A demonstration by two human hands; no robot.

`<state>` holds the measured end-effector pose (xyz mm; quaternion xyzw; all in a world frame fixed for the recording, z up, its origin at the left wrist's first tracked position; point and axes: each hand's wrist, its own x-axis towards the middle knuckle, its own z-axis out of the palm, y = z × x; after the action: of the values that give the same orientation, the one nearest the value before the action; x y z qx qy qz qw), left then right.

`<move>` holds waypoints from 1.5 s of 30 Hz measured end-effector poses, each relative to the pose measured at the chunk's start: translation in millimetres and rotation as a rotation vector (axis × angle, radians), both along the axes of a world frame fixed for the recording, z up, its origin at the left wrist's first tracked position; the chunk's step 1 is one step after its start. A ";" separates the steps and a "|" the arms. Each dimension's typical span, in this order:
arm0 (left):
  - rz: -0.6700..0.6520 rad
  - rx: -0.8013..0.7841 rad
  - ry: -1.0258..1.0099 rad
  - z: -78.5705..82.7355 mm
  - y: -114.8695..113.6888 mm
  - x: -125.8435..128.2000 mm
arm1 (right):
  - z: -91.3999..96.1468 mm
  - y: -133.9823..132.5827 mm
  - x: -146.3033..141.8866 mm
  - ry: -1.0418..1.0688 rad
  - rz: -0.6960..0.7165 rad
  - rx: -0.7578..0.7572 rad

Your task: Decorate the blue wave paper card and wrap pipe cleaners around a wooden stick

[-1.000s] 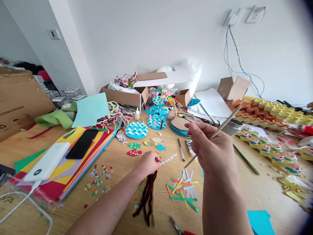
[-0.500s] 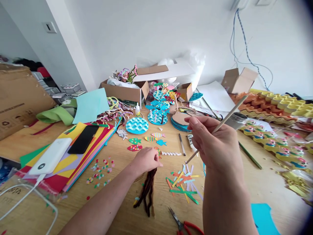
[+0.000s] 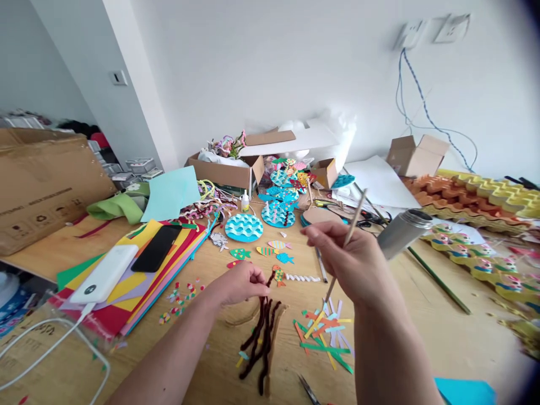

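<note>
My right hand (image 3: 358,261) is raised over the table and pinches a thin wooden stick (image 3: 346,242) that slants up to the right. My left hand (image 3: 240,284) is lower, its fingers closed on the top end of one dark brown pipe cleaner from a bunch (image 3: 261,340) lying on the wooden table (image 3: 422,320). A white twisted pipe cleaner (image 3: 301,278) lies flat just right of my left hand. Small paper fish (image 3: 270,251) lie beyond it.
Coloured paper strips (image 3: 323,334) lie under my right hand, with scissors (image 3: 307,389) at the front edge. A stack of coloured sheets (image 3: 139,275) carries a black phone (image 3: 158,248) and a white power bank (image 3: 105,274). Blue wave discs (image 3: 243,226), cardboard boxes (image 3: 230,169) and a metal tin (image 3: 403,232) stand behind.
My left hand let go of the white twisted pipe cleaner, which now lies on the table, and pinched a brown one. The stick in my right hand tilted more upright.
</note>
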<state>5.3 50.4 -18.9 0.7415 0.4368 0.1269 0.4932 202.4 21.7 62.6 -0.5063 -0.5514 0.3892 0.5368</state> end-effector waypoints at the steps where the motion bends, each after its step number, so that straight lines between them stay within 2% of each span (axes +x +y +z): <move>1: 0.008 -0.047 -0.080 7.7 1.1 -2.2 | -2.2 1.9 -1.5 -0.076 0.050 -0.030; 3: 0.030 -0.171 -0.295 22.5 1.5 -3.8 | -6.8 5.9 -5.7 -0.224 0.127 -0.064; 5: 0.040 -0.231 -0.453 34.8 0.7 -2.5 | -10.2 9.5 -10.0 -0.315 0.179 -0.077; 8: 0.049 -0.203 -0.507 47.1 0.6 1.9 | -10.7 12.4 -13.4 -0.294 0.274 -0.087; 10: 0.081 -0.162 -0.486 50.9 2.7 4.7 | -9.0 12.9 -12.9 -0.223 0.290 -0.082; 15: 0.121 -0.036 -0.410 49.5 13.0 10.6 | -9.7 14.6 -6.3 -0.196 0.169 -0.089; 21: 0.017 -0.046 -0.412 47.5 20.4 11.6 | -12.4 18.4 10.5 -0.146 0.050 -0.087; 24: 0.034 -0.049 -0.420 48.9 21.1 8.7 | -12.6 19.7 21.6 -0.074 -0.025 -0.087; 29: 0.192 -0.067 -0.473 48.9 23.7 4.9 | -14.8 21.1 30.8 -0.138 -0.067 -0.086; 33: 0.365 0.012 -0.571 49.0 27.1 4.4 | -14.3 19.8 30.5 -0.205 -0.068 -0.101; 37: 0.457 0.050 -0.630 52.1 27.3 3.5 | -13.3 18.9 28.5 -0.168 -0.021 -0.134; 39: 0.418 0.030 -0.626 54.1 26.2 1.6 | -13.8 19.4 28.9 -0.114 0.003 -0.145; 43: 0.186 -0.089 -0.532 55.2 25.2 -2.7 | -15.9 21.6 31.7 0.002 0.016 -0.150; 45: 0.154 -0.116 -0.510 53.7 26.2 -3.5 | -15.9 22.8 32.2 0.059 -0.015 -0.152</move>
<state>1.8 76.5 34.8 0.6208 0.3601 0.3213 0.6178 234.7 44.5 46.7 -0.5379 -0.5003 0.4407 0.5159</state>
